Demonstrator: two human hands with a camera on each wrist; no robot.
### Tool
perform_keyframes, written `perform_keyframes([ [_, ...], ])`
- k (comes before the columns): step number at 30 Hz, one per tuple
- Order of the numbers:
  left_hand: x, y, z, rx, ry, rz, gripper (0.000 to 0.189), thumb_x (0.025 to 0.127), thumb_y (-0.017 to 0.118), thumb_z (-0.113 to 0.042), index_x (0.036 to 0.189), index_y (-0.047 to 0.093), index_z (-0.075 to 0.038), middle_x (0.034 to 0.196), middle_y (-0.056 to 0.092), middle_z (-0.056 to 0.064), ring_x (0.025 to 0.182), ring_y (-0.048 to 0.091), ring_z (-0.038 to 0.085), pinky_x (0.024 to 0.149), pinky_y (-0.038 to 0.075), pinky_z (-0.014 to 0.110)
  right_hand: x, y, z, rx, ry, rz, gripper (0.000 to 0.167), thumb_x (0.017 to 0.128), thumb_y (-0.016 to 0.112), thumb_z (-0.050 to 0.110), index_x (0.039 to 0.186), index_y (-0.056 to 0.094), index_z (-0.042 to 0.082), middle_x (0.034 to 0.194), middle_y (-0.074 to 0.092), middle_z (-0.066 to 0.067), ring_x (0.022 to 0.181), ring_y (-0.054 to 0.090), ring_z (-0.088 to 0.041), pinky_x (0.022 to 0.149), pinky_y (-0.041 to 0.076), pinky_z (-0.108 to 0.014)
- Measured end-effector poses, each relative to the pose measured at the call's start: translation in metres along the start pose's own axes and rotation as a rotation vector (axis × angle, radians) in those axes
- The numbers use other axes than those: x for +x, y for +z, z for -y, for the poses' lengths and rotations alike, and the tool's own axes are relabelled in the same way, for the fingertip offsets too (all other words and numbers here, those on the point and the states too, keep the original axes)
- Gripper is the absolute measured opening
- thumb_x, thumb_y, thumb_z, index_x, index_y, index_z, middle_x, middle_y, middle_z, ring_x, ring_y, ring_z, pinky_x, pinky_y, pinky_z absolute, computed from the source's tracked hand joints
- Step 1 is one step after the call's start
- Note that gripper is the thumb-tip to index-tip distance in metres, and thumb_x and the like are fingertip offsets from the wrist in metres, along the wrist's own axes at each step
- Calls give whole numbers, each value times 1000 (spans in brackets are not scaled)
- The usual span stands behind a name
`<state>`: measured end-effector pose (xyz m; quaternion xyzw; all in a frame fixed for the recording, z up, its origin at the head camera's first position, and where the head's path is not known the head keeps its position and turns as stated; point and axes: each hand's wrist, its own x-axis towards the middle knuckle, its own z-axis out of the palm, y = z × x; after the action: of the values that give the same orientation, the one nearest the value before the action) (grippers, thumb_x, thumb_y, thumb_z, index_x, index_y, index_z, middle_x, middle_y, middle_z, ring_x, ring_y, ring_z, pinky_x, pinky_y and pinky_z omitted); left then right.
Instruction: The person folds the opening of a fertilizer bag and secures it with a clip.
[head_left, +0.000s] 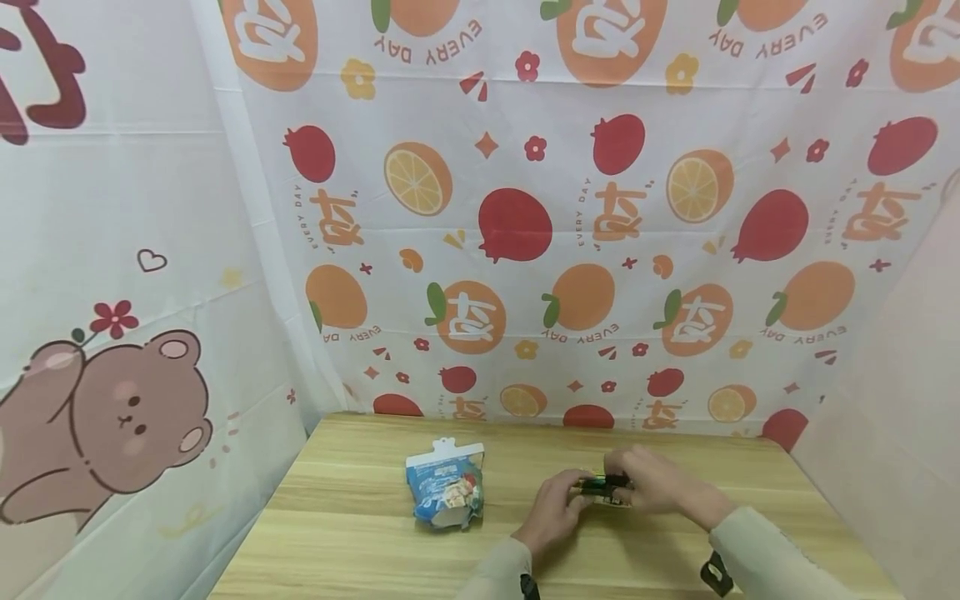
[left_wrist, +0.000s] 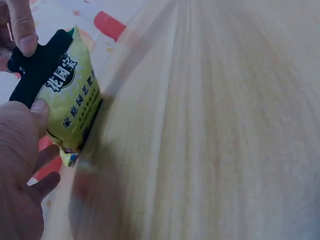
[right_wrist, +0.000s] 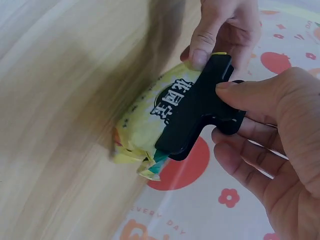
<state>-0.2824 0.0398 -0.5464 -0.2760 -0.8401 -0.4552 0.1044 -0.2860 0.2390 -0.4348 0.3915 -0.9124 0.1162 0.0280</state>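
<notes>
A small yellow bag (left_wrist: 80,100) with dark Chinese lettering stands on the wooden table, its folded top under a black clip (right_wrist: 200,110). My right hand (right_wrist: 295,135) pinches the clip's handle between thumb and fingers. At the other end of the clip, my left hand (right_wrist: 227,27) pinches the bag's top corner, thumb in front. From the head view, both hands, left (head_left: 555,508) and right (head_left: 660,483), meet over the bag, covering most of it.
To the left on the table (head_left: 337,533) lies a blue bag (head_left: 446,492) with a white clip across its top. A fruit-print curtain (head_left: 510,300) hangs behind the table's back edge, and a bear-print curtain (head_left: 142,408) at the left.
</notes>
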Motion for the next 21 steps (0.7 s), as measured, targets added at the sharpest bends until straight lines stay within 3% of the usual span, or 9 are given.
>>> perform_keyframes([
  [5,-1,-4,-3,20,-4,-2,22,100,62,-16,120,70,-17,121,74,2,114,68,20,99,54,37,2,-9,1,43,-12,-30,18,83,79,3,84,64,14,71,59,10,63,45,0,56,39,-17],
  [10,-4,-5,-8,24,5,-21,17,101,61,-19,114,71,-16,115,75,3,112,69,19,98,55,37,4,-15,2,53,8,-5,16,85,78,6,85,65,16,73,59,12,64,45,0,57,39,-18],
  [15,-7,-5,-13,8,-3,-35,14,101,60,-18,109,70,-11,109,75,6,106,70,16,93,56,32,4,-17,0,46,8,-14,13,85,78,7,92,70,15,81,67,9,71,56,-2,62,47,-22],
  [21,-9,-9,-18,-62,-46,-4,22,104,55,-23,109,68,-7,101,74,6,90,65,2,81,55,21,5,-25,-1,65,27,3,16,89,77,11,104,73,10,91,72,2,77,60,-3,65,50,-23],
])
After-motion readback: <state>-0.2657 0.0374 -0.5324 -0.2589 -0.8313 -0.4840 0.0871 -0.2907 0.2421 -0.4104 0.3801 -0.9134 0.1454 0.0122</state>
